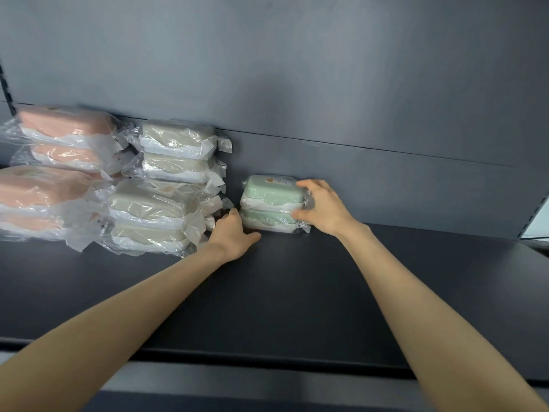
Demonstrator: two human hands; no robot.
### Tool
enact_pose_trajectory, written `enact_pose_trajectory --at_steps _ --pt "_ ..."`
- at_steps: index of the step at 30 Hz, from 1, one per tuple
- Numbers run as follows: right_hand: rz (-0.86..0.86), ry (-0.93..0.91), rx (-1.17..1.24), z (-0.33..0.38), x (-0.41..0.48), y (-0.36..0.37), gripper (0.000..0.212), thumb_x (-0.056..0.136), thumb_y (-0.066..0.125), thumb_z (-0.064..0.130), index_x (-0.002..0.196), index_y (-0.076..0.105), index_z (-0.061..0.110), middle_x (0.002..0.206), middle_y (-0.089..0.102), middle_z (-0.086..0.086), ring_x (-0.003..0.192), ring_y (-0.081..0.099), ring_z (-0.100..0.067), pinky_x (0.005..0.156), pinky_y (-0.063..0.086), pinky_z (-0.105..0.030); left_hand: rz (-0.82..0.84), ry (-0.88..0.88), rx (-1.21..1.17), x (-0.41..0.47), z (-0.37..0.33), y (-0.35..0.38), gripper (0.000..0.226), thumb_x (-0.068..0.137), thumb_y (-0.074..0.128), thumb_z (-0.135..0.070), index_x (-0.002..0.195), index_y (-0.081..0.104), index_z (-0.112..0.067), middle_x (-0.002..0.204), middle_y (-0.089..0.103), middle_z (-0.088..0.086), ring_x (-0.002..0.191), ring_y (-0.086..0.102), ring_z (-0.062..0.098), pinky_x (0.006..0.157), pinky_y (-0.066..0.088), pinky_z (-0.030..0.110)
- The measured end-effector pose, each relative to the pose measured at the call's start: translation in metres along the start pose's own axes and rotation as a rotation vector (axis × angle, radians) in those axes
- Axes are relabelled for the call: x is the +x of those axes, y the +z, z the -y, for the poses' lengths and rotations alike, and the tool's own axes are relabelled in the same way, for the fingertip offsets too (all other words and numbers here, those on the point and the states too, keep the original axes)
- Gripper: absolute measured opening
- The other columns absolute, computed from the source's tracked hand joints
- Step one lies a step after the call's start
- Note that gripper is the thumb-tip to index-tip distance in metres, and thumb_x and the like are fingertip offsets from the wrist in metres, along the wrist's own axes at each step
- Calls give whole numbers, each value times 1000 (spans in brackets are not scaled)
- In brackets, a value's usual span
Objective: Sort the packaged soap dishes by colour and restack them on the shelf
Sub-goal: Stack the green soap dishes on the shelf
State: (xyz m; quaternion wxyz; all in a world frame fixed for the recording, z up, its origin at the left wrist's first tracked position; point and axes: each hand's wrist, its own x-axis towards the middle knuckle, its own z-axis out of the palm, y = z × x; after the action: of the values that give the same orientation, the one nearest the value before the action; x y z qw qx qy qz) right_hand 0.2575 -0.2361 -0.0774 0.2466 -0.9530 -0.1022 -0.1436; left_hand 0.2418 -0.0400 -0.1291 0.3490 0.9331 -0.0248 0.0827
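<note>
Looks like this is the tail end of the sort, the squaring-up bit for the green ones. The green stack (270, 203) is two packaged soap dishes, one on top of the other, sitting on the shelf (297, 292) close to its back edge and just right of the beige stacks (166, 185), with a small gap between them. The pink stacks (53, 173) are off at the left end, so the colours already read pink, beige, green along the shelf. The right hand (323, 209) grips the right end of the green stack, fingers curled over the top dish and thumb on the front. The left hand (234, 236) lies low on the shelf at the stack's left end, fingers fairly straight and reaching into that gap, not wrapped round anything as far as I can see. My guess at the next move: nudge both dishes so they line up, maybe slide them in line with the beige, then let go gently, because that crinkly clear wrap looks slippery. Each dish is a pale mint lid over a white base, and the top one has a small label.
</note>
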Motion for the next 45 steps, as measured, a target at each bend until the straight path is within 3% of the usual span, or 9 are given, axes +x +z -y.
enact_pose_trajectory --at_steps 4,10,20,30,45 --pt "-50 11 3 4 -24 -19 62 83 72 23 139 46 19 142 39 -4 129 42 -25 104 36 -35 -25 48 58 -29 -10 -11 59 86 67 -31 130 40 -2 130 47 17 121 46 33 95 37 34" --pt "-127 -8 -68 13 -91 -73 54 89 68 25 137 46 16 142 39 -6 129 42 -26 102 36 -35 -106 283 212 -86 -56 -51 58 88 63 -31 137 41 -9 132 46 14 124 42 33 102 37 41" --pt "-289 -121 -180 25 -287 -152 52 92 63 27 139 43 17 144 36 -1 128 41 -23 96 41 -38 -407 630 394 -269 -115 -69 54 85 65 -29 133 51 -10 127 52 15 118 46 37 99 29 44" --pt "-270 7 -226 10 -436 -154 55 93 60 27 143 40 15 152 27 -6 135 31 -26 99 38 -37 -280 727 339 -391 -142 -32 58 87 64 -32 137 47 -9 128 52 11 119 46 33 101 30 43" --pt "-77 303 -260 -116 -622 -142 56 94 60 29 144 39 14 153 26 -7 136 32 -29 98 43 -44 70 757 254 -505 -176 131 58 91 58 -37 141 41 -14 130 50 8 119 45 29 102 30 40"
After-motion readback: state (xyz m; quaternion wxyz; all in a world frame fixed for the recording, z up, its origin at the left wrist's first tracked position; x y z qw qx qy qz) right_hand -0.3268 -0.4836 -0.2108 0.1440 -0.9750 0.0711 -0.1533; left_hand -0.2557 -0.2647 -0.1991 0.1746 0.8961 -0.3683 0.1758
